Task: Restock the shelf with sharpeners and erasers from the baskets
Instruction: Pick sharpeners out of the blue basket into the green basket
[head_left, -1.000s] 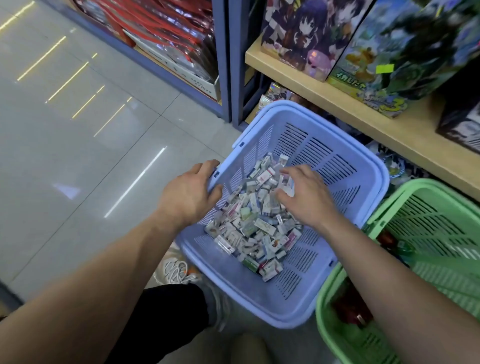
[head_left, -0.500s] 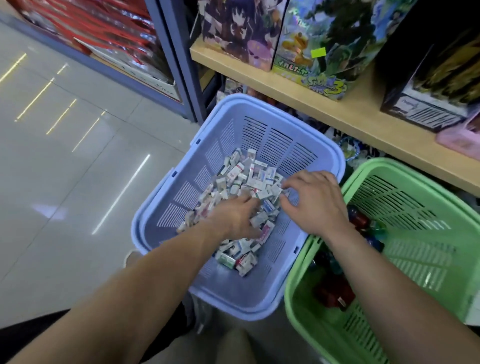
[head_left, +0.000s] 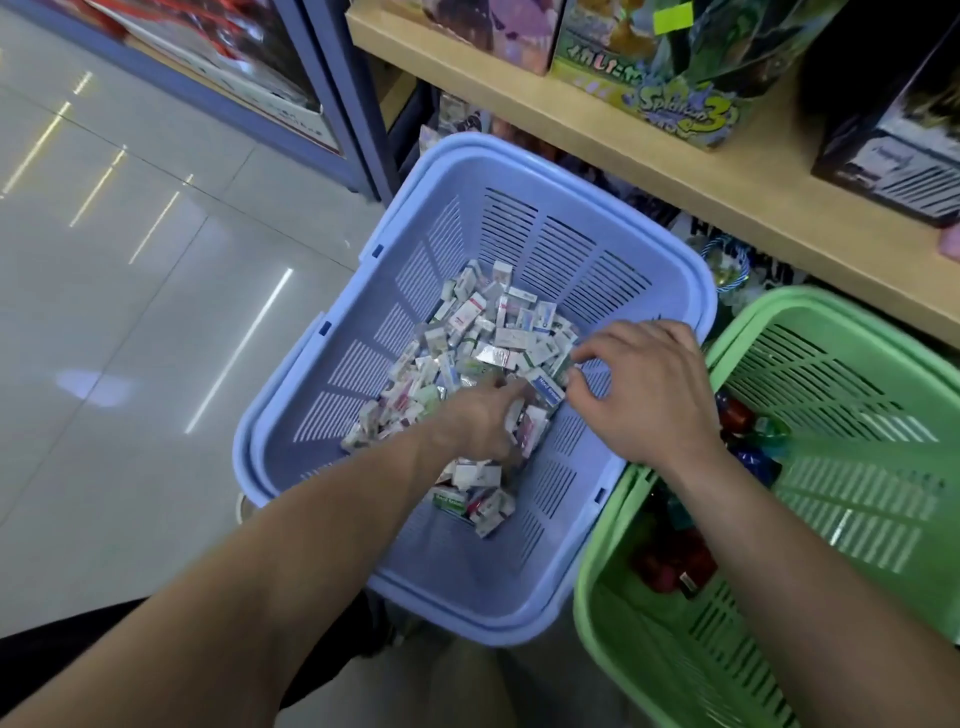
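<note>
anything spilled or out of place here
Nothing stands out: the erasers lie in a loose heap inside the blue basket, none on the floor, and the green basket looks intact.

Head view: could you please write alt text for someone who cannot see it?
The left hand and right hand reach into small packaged erasers piled in a blue basket. A green basket stands beside it, below a wooden shelf.

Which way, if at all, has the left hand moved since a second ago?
Yes. The left hand came off the blue basket's left rim and went inward, down into the eraser pile.
</note>
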